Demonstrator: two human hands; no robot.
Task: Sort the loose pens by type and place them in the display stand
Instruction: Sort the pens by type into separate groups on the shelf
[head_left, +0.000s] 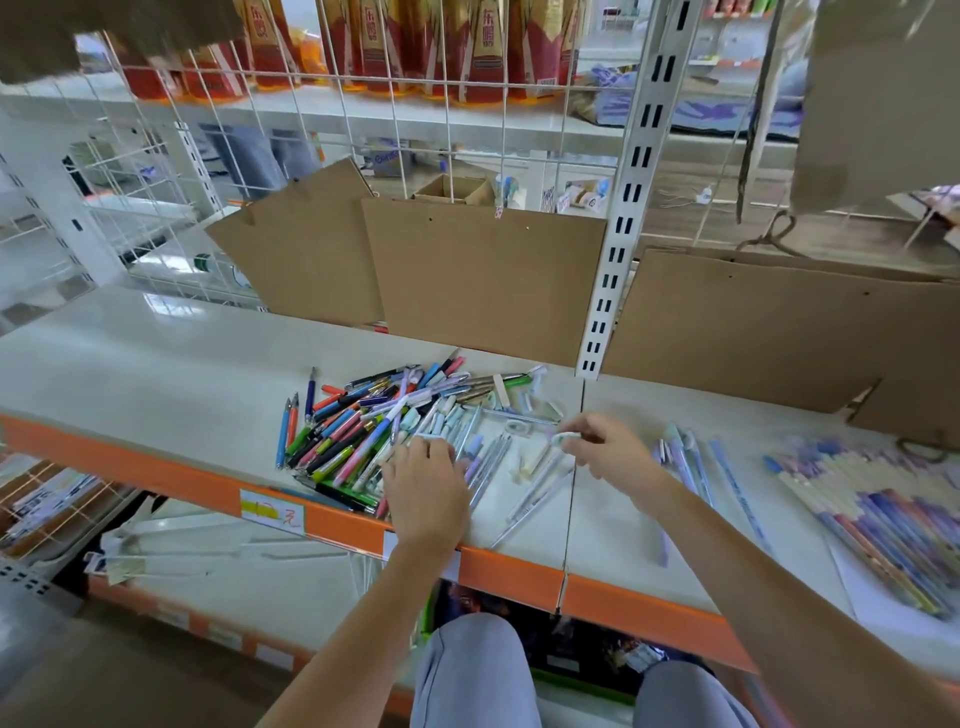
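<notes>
cardboard sheets upright behind pen pile.

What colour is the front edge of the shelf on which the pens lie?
The front edge is orange, seen best in the head view.

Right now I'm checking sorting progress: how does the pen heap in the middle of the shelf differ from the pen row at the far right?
The mixed pen heap lies crisscrossed, pens pointing every way; the sorted pen row lies parallel, side by side. The heap mixes green, orange, blue and black barrels; the row is mostly purple and cream. The left hand rests on the heap; neither hand touches the row. Both lie on the white shelf.
</notes>
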